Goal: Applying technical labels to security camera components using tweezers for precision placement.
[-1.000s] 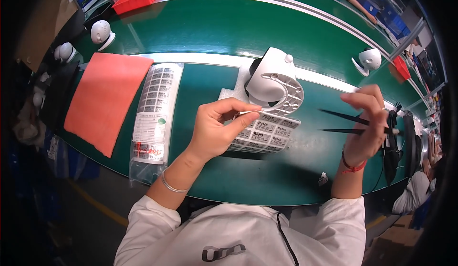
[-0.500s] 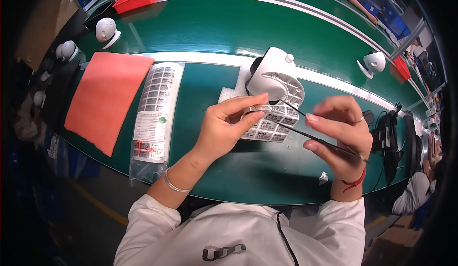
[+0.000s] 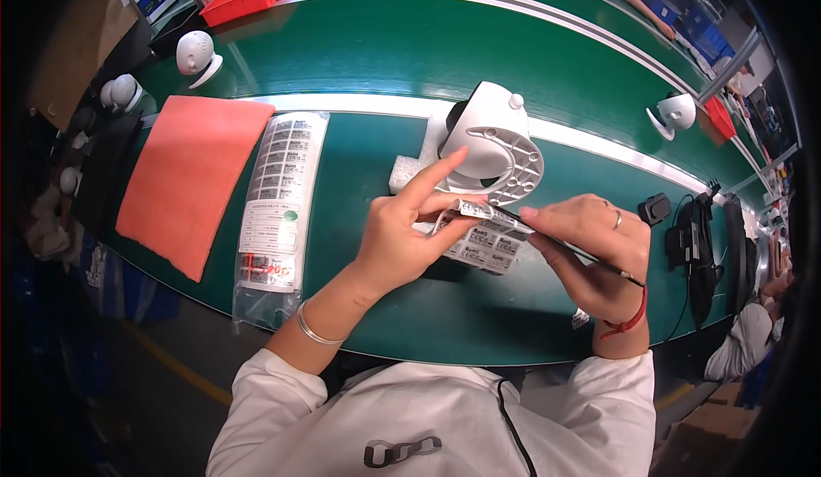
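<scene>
Pinching one label sheet (image 3: 486, 250), left fingers (image 3: 434, 179); one tweezers (image 3: 590, 257), right fingers (image 3: 560, 219).

factory workshop, green conveyor belt (image 3: 385, 41), red bins (image 3: 248, 2)

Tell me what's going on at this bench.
A sheet of printed labels is being handled with bare hands. The left hand pinches it, index finger raised, while the right hand holds black tweezers with their tips at or very near the sheet's curled upper edge. Just beyond, a white camera-like device shows its ribbed base, beside white foam. Farther left lie bagged labels and a salmon-pink foam sheet.
</scene>
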Tool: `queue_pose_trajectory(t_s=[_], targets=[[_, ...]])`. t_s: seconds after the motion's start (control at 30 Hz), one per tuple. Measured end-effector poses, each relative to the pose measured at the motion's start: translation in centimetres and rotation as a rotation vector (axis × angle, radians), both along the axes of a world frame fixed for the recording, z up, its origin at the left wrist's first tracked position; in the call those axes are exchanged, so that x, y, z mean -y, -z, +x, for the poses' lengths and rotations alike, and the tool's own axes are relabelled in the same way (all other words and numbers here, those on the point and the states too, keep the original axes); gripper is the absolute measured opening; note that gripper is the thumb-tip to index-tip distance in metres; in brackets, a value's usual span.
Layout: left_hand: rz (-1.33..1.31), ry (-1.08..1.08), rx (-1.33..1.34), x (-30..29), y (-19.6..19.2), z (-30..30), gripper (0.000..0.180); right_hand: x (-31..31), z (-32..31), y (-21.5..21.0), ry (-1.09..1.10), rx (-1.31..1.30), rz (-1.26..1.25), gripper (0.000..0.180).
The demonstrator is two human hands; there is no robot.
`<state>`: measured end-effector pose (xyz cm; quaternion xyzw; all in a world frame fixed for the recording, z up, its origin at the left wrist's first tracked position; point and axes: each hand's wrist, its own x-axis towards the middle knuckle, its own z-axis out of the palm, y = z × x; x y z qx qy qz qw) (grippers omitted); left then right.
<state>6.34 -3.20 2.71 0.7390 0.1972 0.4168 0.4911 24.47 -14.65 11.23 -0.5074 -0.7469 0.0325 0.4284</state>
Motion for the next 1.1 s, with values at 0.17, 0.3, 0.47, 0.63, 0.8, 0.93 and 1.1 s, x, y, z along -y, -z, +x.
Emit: queue_pose_trajectory(t_s=[0.17,0.3,0.47,0.63,0.8,0.93,1.1], targets=[[-0.042,-0.002,0.095,-0.3,0.4,0.2,0.072,0.0,-0.1,-0.4,-0.006,0.006,0.023,0.029],[-0.034,-0.030,-0.027,-0.2,-0.4,-0.5,0.073,0.1,-0.4,0.0,-0.053,0.042,0.045,0.030],[0.092,-0.053,-0.067,-0.3,-0.1,-0.5,0.074,-0.2,-0.2,0.1,-0.024,0.075,0.052,0.031],[0.087,0.000,-0.018,-0.3,-0.2,-0.4,0.076,0.1,-0.2,0.0,-0.015,-0.060,-0.036,0.028],[0.016,0.089,-0.052,-0.8,-1.1,-1.0,0.078,-0.3,0.4,0.1,-0.015,-0.108,-0.056,0.028],[-0.214,0.333,-0.145,-2.2,-2.3,-2.3,0.083,-0.1,0.5,0.4,0.002,-0.045,0.050,0.031],[-0.206,0.353,-0.367,-4.0,-1.2,-3.3,0.076,1.3,0.5,2.8,-0.027,0.217,0.135,0.029]])
